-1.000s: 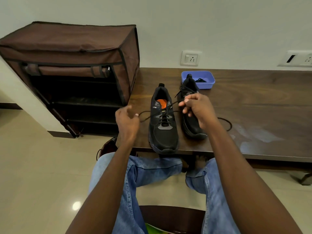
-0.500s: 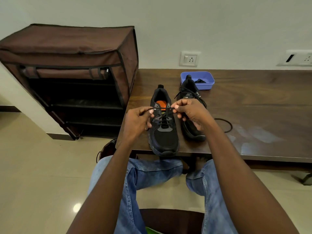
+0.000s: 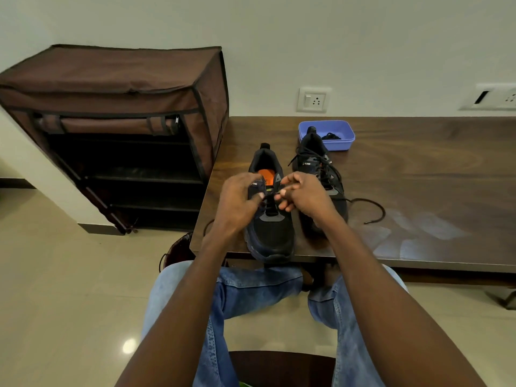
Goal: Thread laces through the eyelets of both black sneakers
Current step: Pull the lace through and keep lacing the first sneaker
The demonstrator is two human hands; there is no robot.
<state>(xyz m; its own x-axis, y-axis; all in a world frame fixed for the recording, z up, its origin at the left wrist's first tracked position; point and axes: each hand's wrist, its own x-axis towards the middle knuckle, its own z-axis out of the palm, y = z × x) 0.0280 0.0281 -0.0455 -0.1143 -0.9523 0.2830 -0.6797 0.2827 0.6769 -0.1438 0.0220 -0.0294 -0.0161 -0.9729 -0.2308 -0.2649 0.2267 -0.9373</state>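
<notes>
Head camera, looking down: both hands meet over the near black mesh sneaker with an orange insole at the dark wooden table's front edge. Left hand and right hand each pinch its thin black lace directly above the eyelets, equally near. Its long axis runs away from the person, toe toward them.

Wide open wooden table out to the right, plenty of passing room there! Back edge is tighter: blue tray sits just behind the right sneaker. A loose lace loops across the near right (snag risk). On the left, the brown shoe rack crowds the table's end.
</notes>
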